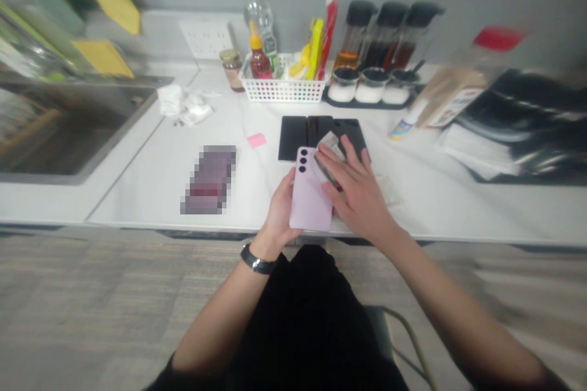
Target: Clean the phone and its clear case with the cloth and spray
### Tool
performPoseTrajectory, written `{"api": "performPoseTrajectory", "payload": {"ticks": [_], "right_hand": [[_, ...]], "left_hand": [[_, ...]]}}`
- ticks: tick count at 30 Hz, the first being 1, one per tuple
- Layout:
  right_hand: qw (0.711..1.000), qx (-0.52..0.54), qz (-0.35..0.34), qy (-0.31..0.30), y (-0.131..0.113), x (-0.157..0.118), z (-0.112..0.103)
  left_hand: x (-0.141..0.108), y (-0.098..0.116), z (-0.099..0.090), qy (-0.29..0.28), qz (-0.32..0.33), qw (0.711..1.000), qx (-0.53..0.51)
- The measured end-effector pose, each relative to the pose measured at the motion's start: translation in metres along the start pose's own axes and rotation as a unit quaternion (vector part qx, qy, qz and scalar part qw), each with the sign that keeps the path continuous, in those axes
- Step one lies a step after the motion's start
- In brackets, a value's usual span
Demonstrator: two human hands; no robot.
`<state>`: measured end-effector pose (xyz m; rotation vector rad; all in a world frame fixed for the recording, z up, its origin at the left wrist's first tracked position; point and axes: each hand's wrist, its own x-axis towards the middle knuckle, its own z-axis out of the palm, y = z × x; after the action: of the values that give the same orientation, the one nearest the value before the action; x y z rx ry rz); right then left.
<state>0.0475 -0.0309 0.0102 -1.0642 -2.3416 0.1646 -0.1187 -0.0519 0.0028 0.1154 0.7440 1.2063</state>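
A lilac phone (pixel 310 201), its three camera lenses facing up, is held by its left edge in my left hand (pixel 278 211) above the counter's front edge. My right hand (pixel 355 192) lies over the phone's right side, fingers stretched toward a crumpled pale wrapper or cloth (pixel 331 143); whether it grips this is hard to tell. Behind the hands, several dark flat devices (pixel 292 137) lie side by side. A clear thin piece (pixel 389 190) sits right of my right hand, and a small pink slip (pixel 257 140) lies to the left.
A pixelated flat object (pixel 211 180) lies left on the counter (pixel 151 195). Behind are crumpled tissues (pixel 195 109), a white basket (pixel 284 91) with bottles, and seasoning jars (pixel 370 87). The sink (pixel 59 128) is far left; a red-capped container (pixel 458 91) and black tray (pixel 541 177) stand right.
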Motion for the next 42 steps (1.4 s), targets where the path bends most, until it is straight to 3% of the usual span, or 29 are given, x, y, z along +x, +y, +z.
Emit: {"api": "performPoseTrajectory", "payload": {"ticks": [4, 7, 9, 14, 20, 30, 36, 42], "right_hand": [[0.991, -0.023, -0.12, -0.056, -0.01, -0.019, -0.002], [0.975, -0.053, -0.212, -0.049, -0.013, -0.037, -0.002], [0.969, -0.083, -0.232, -0.036, -0.01, -0.043, -0.005], [0.978, -0.138, -0.154, -0.004, 0.01, -0.039, -0.014], [0.986, -0.124, -0.114, 0.022, 0.012, -0.032, -0.001], [0.988, -0.108, -0.108, 0.002, -0.002, -0.05, 0.004], [0.975, -0.113, -0.186, -0.037, -0.027, -0.067, 0.016], [0.988, -0.123, -0.096, -0.022, -0.001, -0.04, 0.002]], "left_hand": [[0.004, -0.001, -0.005, -0.029, 0.008, 0.999, -0.014], [0.007, -0.001, -0.009, -0.092, -0.005, 0.996, -0.008], [0.007, -0.001, -0.01, -0.116, -0.018, 0.993, 0.001], [0.003, -0.004, -0.003, -0.08, 0.013, 0.997, -0.008], [0.001, -0.009, 0.002, -0.06, 0.037, 0.997, 0.005], [0.003, -0.011, -0.003, -0.086, 0.034, 0.996, 0.011], [0.002, -0.011, -0.009, -0.127, -0.005, 0.99, 0.068], [0.004, -0.019, -0.005, -0.059, 0.074, 0.995, 0.038]]}}
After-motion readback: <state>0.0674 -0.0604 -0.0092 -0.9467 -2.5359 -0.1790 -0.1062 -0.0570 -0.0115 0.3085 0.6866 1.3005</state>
